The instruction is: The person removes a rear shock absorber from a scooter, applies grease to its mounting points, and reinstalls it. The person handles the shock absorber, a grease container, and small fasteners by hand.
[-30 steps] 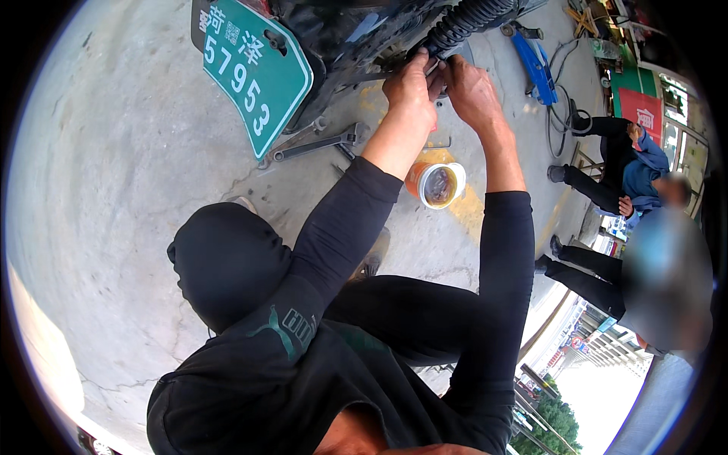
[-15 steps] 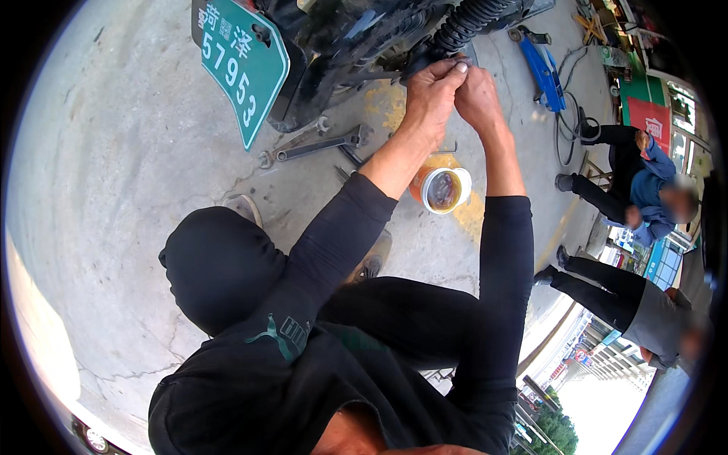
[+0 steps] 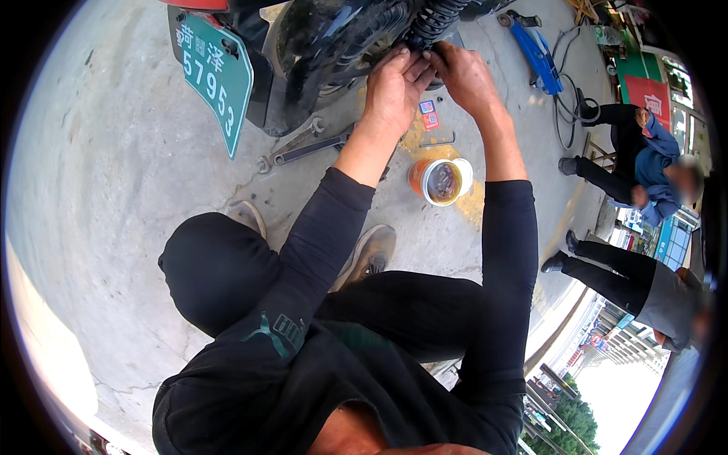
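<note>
My left hand [image 3: 393,89] is at the lower end of a black coil-spring shock absorber [image 3: 436,24] on a motorbike, its fingers curled inward. Close beside it, my right hand [image 3: 466,77] has bent fingers and the thumb drawn in against the same spot. Whatever lies between the fingertips is hidden. The bike's rear wheel [image 3: 341,34] is just left of the hands. Below them on the concrete lie a small red and blue card [image 3: 429,116] and an L-shaped hex key [image 3: 440,142]. An orange and white tub [image 3: 416,177] of dark, murky contents stands nearer me.
Several wrenches [image 3: 311,149] lie on the floor left of my left forearm. A green number plate [image 3: 216,83] juts from the bike's rear. At the right are a blue floor jack [image 3: 537,59], a black hose [image 3: 565,125], a seated person [image 3: 648,182] and a standing person [image 3: 660,303].
My hands have parted slightly and shifted left and up toward the shock absorber's lower end. Before, they met, thumb tips pinched together. The card between my arms has come into sight.
</note>
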Available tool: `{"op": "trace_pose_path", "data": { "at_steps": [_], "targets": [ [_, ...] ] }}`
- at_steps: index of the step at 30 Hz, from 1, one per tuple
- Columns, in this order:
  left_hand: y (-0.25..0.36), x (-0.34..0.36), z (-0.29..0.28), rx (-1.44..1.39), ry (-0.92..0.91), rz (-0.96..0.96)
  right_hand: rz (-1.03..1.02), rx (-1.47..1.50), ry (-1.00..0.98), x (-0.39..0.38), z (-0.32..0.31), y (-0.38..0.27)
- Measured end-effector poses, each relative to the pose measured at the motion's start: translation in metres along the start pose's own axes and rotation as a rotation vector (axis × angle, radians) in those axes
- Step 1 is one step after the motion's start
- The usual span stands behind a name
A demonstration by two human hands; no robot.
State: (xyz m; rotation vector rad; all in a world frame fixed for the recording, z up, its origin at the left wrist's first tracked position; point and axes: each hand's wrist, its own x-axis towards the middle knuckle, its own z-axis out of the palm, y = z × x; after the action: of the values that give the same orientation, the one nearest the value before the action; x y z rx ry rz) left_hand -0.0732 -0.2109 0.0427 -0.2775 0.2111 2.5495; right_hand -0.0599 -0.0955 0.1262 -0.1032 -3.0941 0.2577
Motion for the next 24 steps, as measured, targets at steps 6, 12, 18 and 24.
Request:
{"op": "trace_pose_path", "data": {
  "at_steps": [6,12,18,24],
  "targets": [
    [0.004,0.003,-0.007,0.18,0.026,-0.046,-0.004,-0.03,0.012,-0.002,0.002,0.005],
    [0.002,0.003,-0.015,0.072,0.04,-0.033,-0.034,0.036,0.044,-0.007,0.0,-0.001],
    [0.008,0.009,-0.021,0.126,-0.138,0.008,-0.047,0.076,0.095,-0.01,0.003,-0.001],
    [0.024,0.007,-0.012,0.315,-0.197,-0.074,-0.029,0.019,0.088,-0.011,0.0,0.001]
  ]
}}
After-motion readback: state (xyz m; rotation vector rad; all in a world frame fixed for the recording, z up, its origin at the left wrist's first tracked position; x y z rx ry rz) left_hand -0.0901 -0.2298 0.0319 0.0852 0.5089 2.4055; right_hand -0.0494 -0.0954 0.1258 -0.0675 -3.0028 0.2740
